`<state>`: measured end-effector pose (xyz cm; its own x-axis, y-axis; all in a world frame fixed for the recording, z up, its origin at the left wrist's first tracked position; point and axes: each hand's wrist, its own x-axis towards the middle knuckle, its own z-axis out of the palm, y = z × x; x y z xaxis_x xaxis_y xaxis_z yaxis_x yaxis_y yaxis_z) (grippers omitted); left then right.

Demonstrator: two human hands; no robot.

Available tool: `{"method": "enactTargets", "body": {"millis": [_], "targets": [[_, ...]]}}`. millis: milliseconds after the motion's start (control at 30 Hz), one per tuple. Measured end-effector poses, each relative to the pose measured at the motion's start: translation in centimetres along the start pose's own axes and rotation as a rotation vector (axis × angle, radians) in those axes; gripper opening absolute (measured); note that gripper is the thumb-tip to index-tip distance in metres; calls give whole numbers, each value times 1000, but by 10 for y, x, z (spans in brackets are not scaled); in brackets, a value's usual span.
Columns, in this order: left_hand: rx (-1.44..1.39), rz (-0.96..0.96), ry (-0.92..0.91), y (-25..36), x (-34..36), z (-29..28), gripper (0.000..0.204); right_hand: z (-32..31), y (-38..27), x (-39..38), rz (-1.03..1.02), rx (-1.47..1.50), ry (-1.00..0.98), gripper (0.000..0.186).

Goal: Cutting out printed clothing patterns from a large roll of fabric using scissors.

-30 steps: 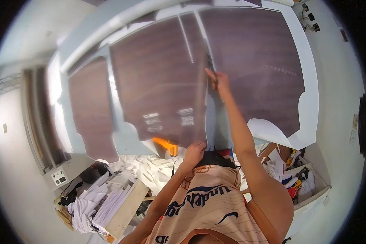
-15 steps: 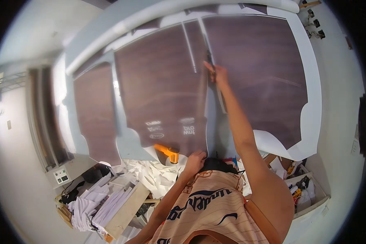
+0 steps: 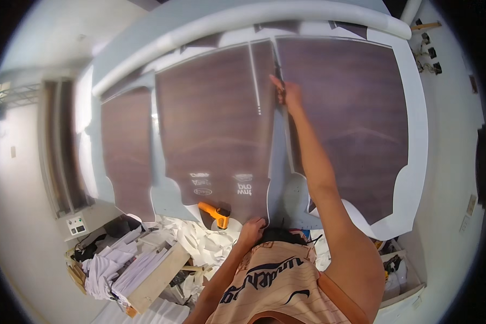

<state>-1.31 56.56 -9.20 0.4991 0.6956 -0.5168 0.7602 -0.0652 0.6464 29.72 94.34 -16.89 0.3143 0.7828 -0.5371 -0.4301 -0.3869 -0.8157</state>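
Dark scissors [image 3: 278, 70] are in my right hand [image 3: 289, 96], which is closed round their handles. Their blades lie in the narrow white strip between two dark brown printed panels, close to the far edge. Left of the blades is the middle panel [image 3: 216, 119], with white markings near its close end. The right panel [image 3: 356, 102] lies on the other side, partly under my right forearm. Near my body, my left hand [image 3: 252, 231] pinches the close edge of the middle panel. An orange pistol-shaped tool [image 3: 215, 214] rests on that panel beside my left hand.
A third brown panel [image 3: 127, 151] lies at the left of the pale blue table [image 3: 294, 194]. A long white roll [image 3: 243, 20] spans the far side. White scraps [image 3: 200, 243] heap below the table's near edge, beside a drawer of folded white material [image 3: 146, 264].
The scissors have advanced along the strip, closer to the panels' far edge. The gap behind them is wider near the blades. My left hand still holds the near edge.
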Motion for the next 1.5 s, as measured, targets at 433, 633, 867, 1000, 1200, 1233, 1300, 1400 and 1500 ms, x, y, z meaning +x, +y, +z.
{"method": "enactTargets", "body": {"millis": [433, 633, 867, 1000, 1200, 1233, 1300, 1400, 1500], "targets": [[88, -278, -243, 31, 37, -49, 22, -46, -33, 7, 32, -69, -141, 51], [42, -167, 182, 82, 136, -78, 34, -67, -44, 0, 165, -45, -214, 51], [234, -198, 548, 108, 241, -63, 36, -49, -32, -14, 209, -43, -253, 48], [251, -205, 547, 89, 237, -61, 26, -45, -27, -21, 231, -58, -205, 49], [120, -110, 569, 87, 217, -68, 17, -49, -31, -33, 237, -72, -171, 49], [104, -149, 618, 88, 211, -72, 17, -48, -31, -32, 242, -48, -171, 50], [18, -216, 705, 91, 199, -81, 17, -45, -30, -31, 277, 36, -200, 52], [26, -151, 749, 88, 190, -94, 16, -37, -28, -23, 206, 40, -230, 51], [80, -107, 723, 84, 189, -97, 12, -22, -27, -6, 214, 65, -173, 52]]}}
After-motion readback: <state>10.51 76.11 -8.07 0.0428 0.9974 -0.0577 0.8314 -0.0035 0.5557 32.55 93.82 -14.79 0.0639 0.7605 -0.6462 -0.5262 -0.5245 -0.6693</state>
